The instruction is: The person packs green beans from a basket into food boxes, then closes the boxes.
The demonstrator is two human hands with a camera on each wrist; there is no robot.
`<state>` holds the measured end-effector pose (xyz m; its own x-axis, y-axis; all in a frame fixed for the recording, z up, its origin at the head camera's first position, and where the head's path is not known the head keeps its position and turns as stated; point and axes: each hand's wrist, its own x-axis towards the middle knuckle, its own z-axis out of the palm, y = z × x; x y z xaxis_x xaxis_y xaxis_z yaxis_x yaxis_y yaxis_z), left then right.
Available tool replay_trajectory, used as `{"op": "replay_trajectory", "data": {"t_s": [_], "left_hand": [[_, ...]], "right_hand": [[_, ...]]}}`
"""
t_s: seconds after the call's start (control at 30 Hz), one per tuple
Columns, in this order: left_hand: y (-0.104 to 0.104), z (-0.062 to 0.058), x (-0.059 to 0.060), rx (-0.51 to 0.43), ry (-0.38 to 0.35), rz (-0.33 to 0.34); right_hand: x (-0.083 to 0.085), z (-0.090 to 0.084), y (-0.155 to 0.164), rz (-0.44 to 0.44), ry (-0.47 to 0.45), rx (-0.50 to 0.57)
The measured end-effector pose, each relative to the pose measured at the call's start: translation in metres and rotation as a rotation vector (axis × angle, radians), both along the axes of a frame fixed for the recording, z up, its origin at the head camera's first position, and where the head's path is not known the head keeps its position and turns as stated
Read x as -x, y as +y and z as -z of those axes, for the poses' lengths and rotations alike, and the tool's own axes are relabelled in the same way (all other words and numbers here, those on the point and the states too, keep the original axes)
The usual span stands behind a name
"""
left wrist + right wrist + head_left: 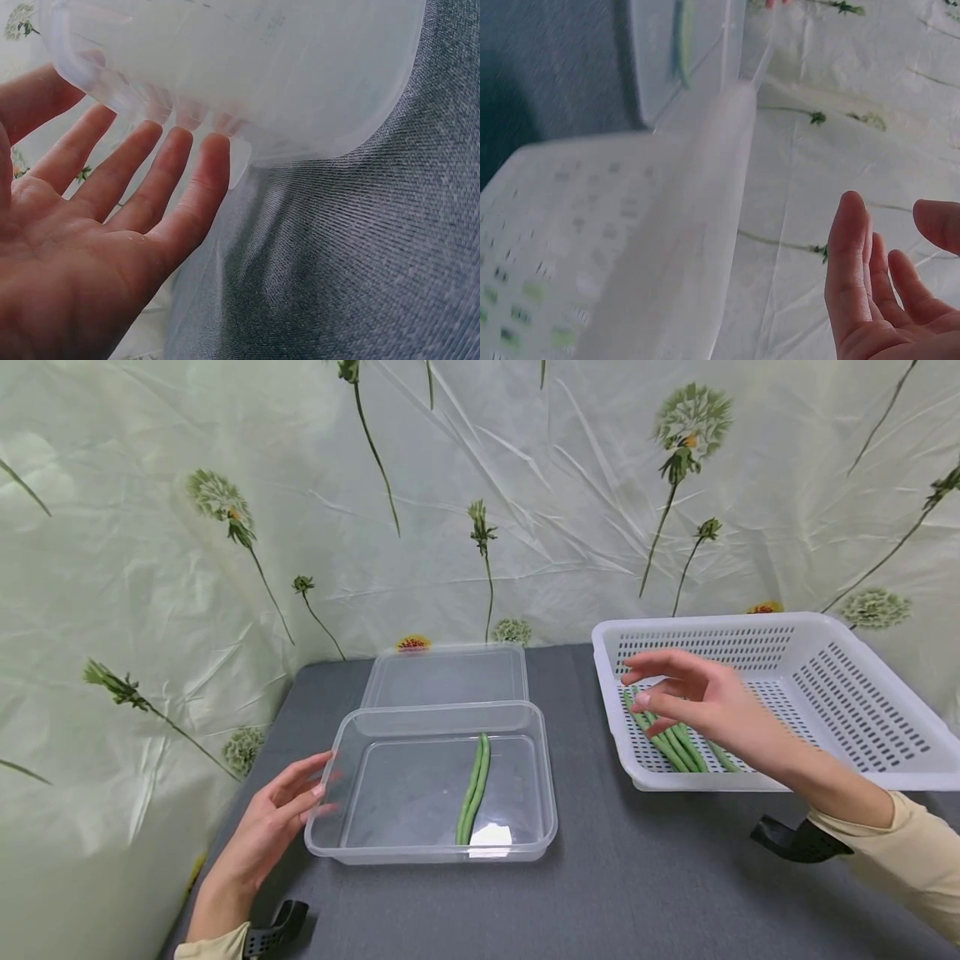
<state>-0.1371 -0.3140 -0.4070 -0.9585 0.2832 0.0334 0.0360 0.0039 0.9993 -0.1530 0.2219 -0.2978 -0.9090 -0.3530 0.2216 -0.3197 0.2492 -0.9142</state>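
1 clear box on grey cloth, dandelion-print sheeting behind

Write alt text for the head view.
Empty right hand hovers over green beans in a white basket; the left hand is beside a clear box containing two beans. A lid sits behind it on the gray table.

The left hand is at the left wall of the clear plastic container, palm turned toward it, fingers spread and slightly bent; whether the fingertips touch is hard to tell; the right hand is raised well to the container's right, thumb apart from its loosely bent fingers; both wrists are bare above beige sleeves.
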Motion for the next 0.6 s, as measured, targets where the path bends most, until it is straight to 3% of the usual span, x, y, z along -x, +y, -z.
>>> {"op": "replay_trajectory", "data": {"t_s": [0.4,0.6], "left_hand": [[-0.001,0.0,0.001,0.017,0.007,0.001],[-0.001,0.0,0.001,0.006,0.004,-0.003]], "right_hand": [[0.022,-0.009,0.035,0.047,-0.056,-0.126],[0.036,-0.013,0.05,-0.042,-0.104,-0.243]]}}
